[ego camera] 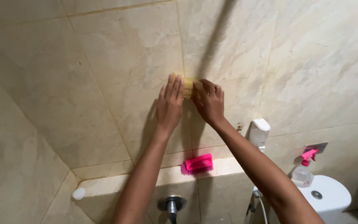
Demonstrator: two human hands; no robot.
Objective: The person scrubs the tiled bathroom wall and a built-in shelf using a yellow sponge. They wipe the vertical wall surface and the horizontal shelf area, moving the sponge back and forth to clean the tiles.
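- Yellow sponge (187, 86) sits flat against the beige tiled wall (121, 54), right on a vertical grout line, approx. mid-frame.
- Long axis looks roughly horizontal, running left-right across the wall; only a small strip shows between the two hands, so exact shape & ends can't be made out.
- Left hand (170, 103): fingers straight, held together, pointing up the wall, palm flat on the tile; fingertips cover the sponge's left end. Pressing, not pinching.
- Right hand (209, 101): fingers curled over the sponge's right end, knuckles up, pressing it to the wall; thumb hidden, so can't tell if it wraps under.
- Both forearms come up from the bottom edge, cut off by the frame.
- Below, on the tiled ledge (117, 184): pink scrub brush (197, 164), bristles down, well apart from the hands; small white object (78, 193) at the ledge's left end, too small to identify.
- Metal faucet (171, 205) under the ledge, lower part cut off.
- Right side: white wall dispenser (258, 132), partly behind right forearm; clear spray bottle w/ pink trigger (303, 171) standing on white toilet tank (328, 195).
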